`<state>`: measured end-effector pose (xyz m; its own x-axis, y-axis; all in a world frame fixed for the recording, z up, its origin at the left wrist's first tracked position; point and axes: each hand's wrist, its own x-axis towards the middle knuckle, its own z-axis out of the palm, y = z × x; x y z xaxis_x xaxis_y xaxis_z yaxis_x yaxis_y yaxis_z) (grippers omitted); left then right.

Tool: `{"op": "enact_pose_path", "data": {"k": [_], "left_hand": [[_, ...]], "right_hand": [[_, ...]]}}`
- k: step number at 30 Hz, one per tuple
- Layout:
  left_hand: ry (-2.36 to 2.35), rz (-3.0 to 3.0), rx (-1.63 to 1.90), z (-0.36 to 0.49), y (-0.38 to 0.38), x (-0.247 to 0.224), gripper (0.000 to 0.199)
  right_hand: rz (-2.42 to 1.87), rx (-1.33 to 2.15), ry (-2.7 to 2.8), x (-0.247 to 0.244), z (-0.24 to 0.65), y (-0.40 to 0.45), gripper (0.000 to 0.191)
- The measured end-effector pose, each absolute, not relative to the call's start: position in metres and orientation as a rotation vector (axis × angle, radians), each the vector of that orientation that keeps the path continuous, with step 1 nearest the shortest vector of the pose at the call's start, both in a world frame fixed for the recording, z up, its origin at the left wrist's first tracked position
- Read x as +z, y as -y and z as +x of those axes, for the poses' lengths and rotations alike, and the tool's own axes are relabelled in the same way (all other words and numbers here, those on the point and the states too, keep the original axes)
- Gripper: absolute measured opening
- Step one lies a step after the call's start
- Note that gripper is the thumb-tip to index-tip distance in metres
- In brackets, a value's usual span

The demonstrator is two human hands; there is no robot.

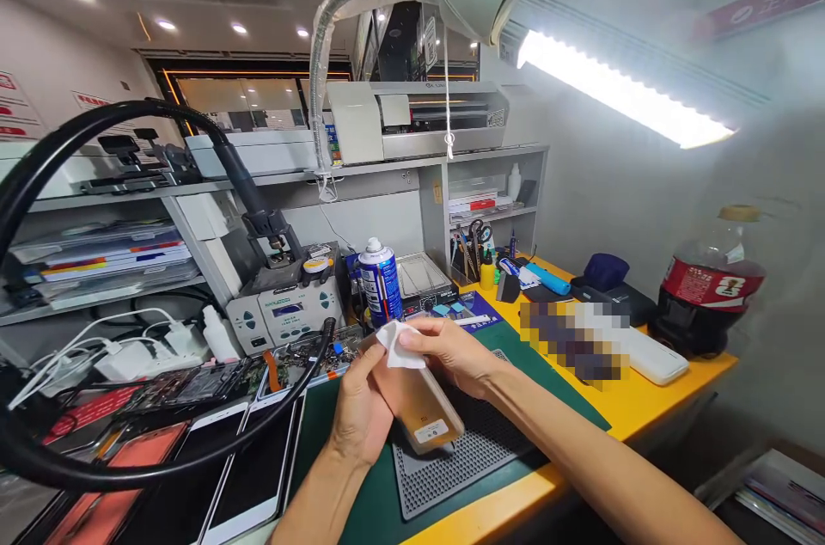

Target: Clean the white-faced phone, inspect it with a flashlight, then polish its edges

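Left hand (359,409) grips gold phone (418,403) by its side; right hand (455,352) pinches white tissue (406,349) at its far end. Phone over grey mat (480,452), yellow worktop (650,407). Beyond: blue spray can (381,283); farther, white machine (357,124) on shelf (387,169).

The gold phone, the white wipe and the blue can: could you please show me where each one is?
Gold phone (418,406): head view, on its back.
White wipe (403,358): head view, on its lower part.
Blue can (380,280): head view, on its body.
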<state>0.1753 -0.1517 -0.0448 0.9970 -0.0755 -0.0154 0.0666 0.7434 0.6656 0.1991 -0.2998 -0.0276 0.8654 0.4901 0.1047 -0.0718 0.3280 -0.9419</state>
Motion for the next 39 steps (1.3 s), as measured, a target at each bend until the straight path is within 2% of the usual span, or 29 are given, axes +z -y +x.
{"op": "enact_pose_path", "data": {"k": [8, 19, 28, 33, 39], "left_hand": [[-0.112, 0.656, -0.030, 0.175, 0.134, -0.024, 0.017], [-0.122, 0.609, 0.083, 0.180, 0.116, -0.009, 0.012], [-0.130, 0.596, -0.005, 0.186, 0.113, -0.010, 0.021], [-0.052, 0.633, -0.070, 0.182, 0.116, -0.010, 0.042], [-0.097, 0.553, -0.123, 0.179, 0.117, -0.012, 0.045]], "right_hand": [[-1.199, 0.449, 0.343, -0.030, 0.194, 0.293, 0.049], [-1.265, 0.726, 0.530, -0.034, 0.191, 0.298, 0.042], [-1.107, 0.682, 0.474, -0.031, 0.188, 0.298, 0.040], [-1.028, 0.668, 0.464, -0.033, 0.186, 0.293, 0.040], [-1.006, 0.663, 0.468, -0.038, 0.184, 0.288, 0.036]]}}
